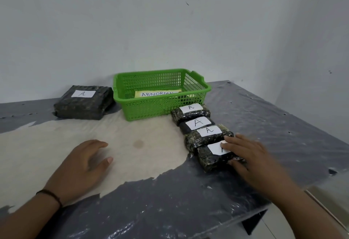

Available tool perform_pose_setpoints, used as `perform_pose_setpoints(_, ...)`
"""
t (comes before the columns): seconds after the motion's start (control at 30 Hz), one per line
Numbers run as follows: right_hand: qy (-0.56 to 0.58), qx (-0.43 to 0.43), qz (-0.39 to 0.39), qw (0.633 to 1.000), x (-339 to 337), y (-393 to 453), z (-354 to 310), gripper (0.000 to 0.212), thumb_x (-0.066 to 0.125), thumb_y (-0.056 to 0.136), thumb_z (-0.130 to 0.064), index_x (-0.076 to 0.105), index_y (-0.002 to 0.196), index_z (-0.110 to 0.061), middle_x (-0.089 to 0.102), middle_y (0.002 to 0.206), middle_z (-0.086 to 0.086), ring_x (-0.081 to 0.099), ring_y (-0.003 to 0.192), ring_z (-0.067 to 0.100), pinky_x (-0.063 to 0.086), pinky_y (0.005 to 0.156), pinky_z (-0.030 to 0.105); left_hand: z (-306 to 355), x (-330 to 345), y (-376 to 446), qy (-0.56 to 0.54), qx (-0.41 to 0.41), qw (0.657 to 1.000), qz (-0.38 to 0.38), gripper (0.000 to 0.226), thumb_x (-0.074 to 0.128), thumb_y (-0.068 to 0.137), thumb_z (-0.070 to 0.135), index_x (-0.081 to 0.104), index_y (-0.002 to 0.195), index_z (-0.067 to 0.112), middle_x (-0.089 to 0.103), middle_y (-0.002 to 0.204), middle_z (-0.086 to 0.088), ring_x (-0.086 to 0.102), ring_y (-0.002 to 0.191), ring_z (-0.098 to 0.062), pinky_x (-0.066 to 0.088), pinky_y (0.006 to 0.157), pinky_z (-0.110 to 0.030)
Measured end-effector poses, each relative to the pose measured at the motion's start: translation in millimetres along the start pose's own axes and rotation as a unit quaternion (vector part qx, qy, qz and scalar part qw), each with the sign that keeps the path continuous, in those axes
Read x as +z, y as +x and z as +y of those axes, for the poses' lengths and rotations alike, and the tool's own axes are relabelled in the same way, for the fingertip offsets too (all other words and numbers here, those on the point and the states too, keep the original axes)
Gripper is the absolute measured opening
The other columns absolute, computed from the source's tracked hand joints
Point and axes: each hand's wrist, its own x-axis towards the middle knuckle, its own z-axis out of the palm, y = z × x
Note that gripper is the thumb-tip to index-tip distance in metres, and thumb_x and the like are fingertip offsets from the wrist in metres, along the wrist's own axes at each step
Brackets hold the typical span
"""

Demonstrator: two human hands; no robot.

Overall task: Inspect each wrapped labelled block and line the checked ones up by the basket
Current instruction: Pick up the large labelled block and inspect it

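A green basket [196, 98] with an "ABNORMAL" card inside stands at the back of the table. Several small dark wrapped blocks with white "A" labels lie in a row running from its front right corner toward me: the farthest block [190, 114], the second [198, 123], the third [205, 136]. My right hand [251, 157] grips the nearest block [209, 158], fingers over its label and thumb on its near side. A larger dark block labelled "A" [83, 103] lies left of the basket. My left hand [83, 165] rests open on the table and holds nothing.
The table [143, 206] has a dark glossy sheet over it, torn away from a pale patch in the middle. Its right edge and front right corner drop off close to my right arm. A white wall stands right behind the basket.
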Motion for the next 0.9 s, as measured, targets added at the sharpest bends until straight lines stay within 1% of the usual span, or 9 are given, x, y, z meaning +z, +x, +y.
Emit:
perform_pose_setpoints(0.17,-0.007,0.000,-0.019,1.000,0,-2,-12,0.047,0.062,0.085,-0.024,0.052,0.130,-0.033,0.031,0.152,-0.010,0.016,0.144,0.012,0.011,0.116,0.045,5,-1,0,-0.004,-0.001,1.000,-0.002,0.030,0.057,0.076,0.048,0.051,0.105,0.043,0.053,0.116,0.009,0.049,0.106,-0.007,0.035,0.095,-0.023)
perform_pose_setpoints(0.27,0.008,-0.043,0.026,0.999,4,2,-42,0.045,0.050,0.077,-0.037,0.056,0.121,-0.032,0.047,0.143,0.000,0.034,0.138,0.019,0.025,0.112,0.050,0,2,3,-0.023,-0.029,0.999,0.025,0.029,0.063,0.083,0.037,0.056,0.111,0.032,0.053,0.117,0.010,0.048,0.107,-0.008,0.035,0.096,-0.024)
perform_pose_setpoints(0.37,0.033,-0.097,0.059,0.993,22,21,-84,0.041,0.048,0.074,-0.039,0.057,0.112,-0.029,0.060,0.125,0.003,0.045,0.123,0.017,0.036,0.101,0.048,-7,-1,7,-0.117,-0.117,0.982,0.087,0.027,0.064,0.087,0.027,0.061,0.114,0.024,0.057,0.117,0.007,0.050,0.110,-0.013,0.037,0.095,-0.028)
perform_pose_setpoints(0.43,0.035,-0.108,0.039,0.993,39,42,-111,0.042,0.047,0.072,-0.041,0.062,0.109,-0.026,0.064,0.116,0.004,0.057,0.113,0.021,0.047,0.093,0.050,-12,-6,11,-0.199,-0.170,0.957,0.126,0.025,0.061,0.090,0.023,0.063,0.114,0.017,0.061,0.115,0.003,0.055,0.109,-0.018,0.039,0.093,-0.029)
perform_pose_setpoints(0.5,0.027,-0.121,0.020,0.992,56,64,-137,0.044,0.046,0.073,-0.041,0.065,0.109,-0.024,0.065,0.114,0.005,0.063,0.108,0.024,0.050,0.090,0.050,-15,-12,13,-0.249,-0.200,0.936,0.150,0.021,0.060,0.091,0.021,0.064,0.111,0.014,0.063,0.112,-0.001,0.056,0.107,-0.020,0.039,0.091,-0.030)
perform_pose_setpoints(0.6,0.030,-0.121,-0.074,0.989,76,100,-171,0.044,0.046,0.089,-0.035,0.049,0.131,-0.025,0.049,0.133,0.001,0.044,0.126,0.022,0.031,0.106,0.041,-21,-17,18,-0.279,-0.227,0.921,0.151,0.018,0.060,0.091,0.021,0.065,0.107,0.014,0.064,0.110,-0.001,0.057,0.106,-0.021,0.041,0.090,-0.031)
perform_pose_setpoints(0.67,0.032,-0.120,-0.112,0.986,90,119,-189,0.043,0.045,0.092,-0.034,0.046,0.133,-0.023,0.047,0.133,0.001,0.043,0.124,0.023,0.030,0.103,0.038,-27,-20,24,-0.279,-0.236,0.918,0.151,0.014,0.062,0.090,0.019,0.066,0.103,0.017,0.066,0.107,0.000,0.059,0.103,-0.021,0.045,0.089,-0.033)
perform_pose_setpoints(0.77,0.074,-0.091,-0.118,0.986,114,138,-208,0.039,0.045,0.092,-0.032,0.050,0.128,-0.020,0.050,0.129,0.002,0.046,0.119,0.023,0.033,0.100,0.036,-35,-26,40,-0.244,-0.230,0.928,0.159,0.011,0.065,0.087,0.020,0.065,0.098,0.022,0.067,0.105,0.001,0.061,0.099,-0.019,0.049,0.088,-0.036)
perform_pose_setpoints(0.9,0.109,-0.071,-0.054,0.990,146,142,-213,0.033,0.048,0.084,-0.030,0.063,0.111,-0.017,0.061,0.115,0.003,0.058,0.106,0.024,0.045,0.091,0.036,-44,-27,70,-0.142,-0.207,0.953,0.169,0.029,0.066,0.086,0.021,0.062,0.114,0.015,0.063,0.111,-0.001,0.055,0.100,-0.013,0.041,0.088,-0.024)
